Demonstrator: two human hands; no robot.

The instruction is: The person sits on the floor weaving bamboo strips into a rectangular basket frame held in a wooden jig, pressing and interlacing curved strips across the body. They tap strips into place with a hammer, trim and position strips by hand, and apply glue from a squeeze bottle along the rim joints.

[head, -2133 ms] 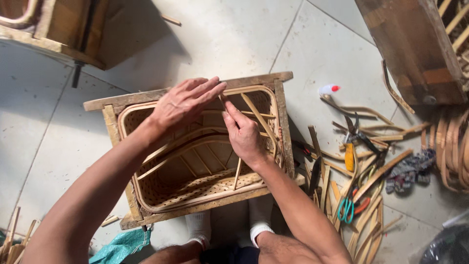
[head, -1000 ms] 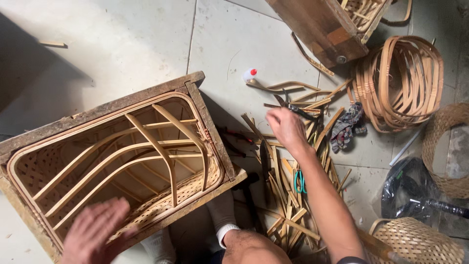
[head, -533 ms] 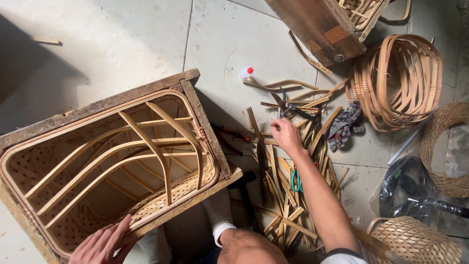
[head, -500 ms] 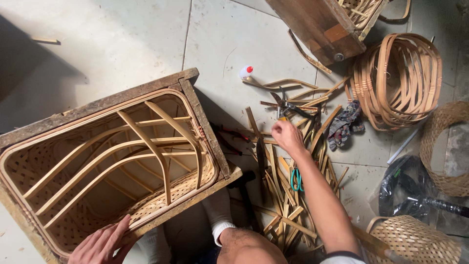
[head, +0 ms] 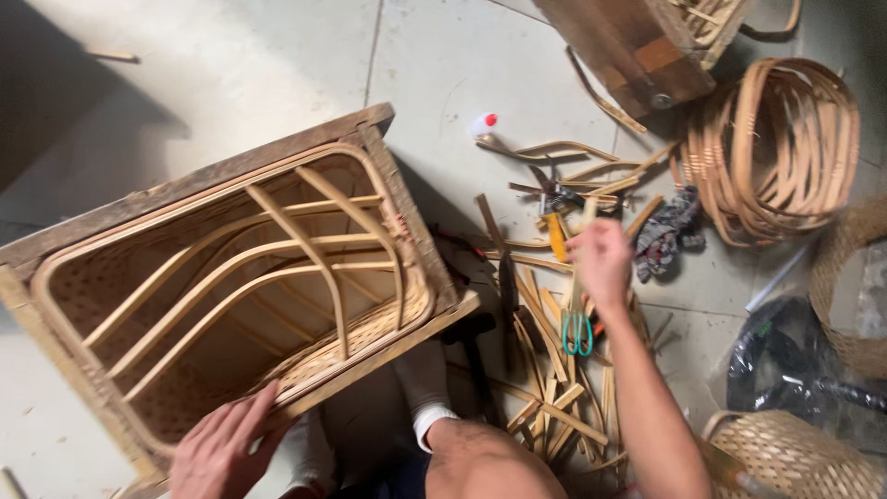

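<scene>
A wooden box frame (head: 383,185) lies on the floor with a woven cane basket (head: 370,328) fitted inside it, its bent ribs showing. My left hand (head: 222,453) rests flat on the frame's near edge, fingers spread. To the right, my right hand (head: 601,261) hovers over a pile of cane strips (head: 554,388). Its fingers are closed on a thin pale cane strip (head: 576,298) that hangs down from it. The hand is blurred. Teal-handled scissors (head: 578,333) lie just below it and a yellow-handled tool (head: 556,237) just to its left.
A coil of cane hoops (head: 785,148) sits at the far right, with a dark cloth (head: 670,231) beside it. A small white bottle with a red cap (head: 482,123) stands on the tiles. Another wooden frame (head: 628,46) is at the top, woven baskets (head: 795,457) and a black bag (head: 771,360) at lower right.
My right hand left the basket, reached into the strip pile and has risen with a strip. My left hand moved from the top rim to the frame's near edge.
</scene>
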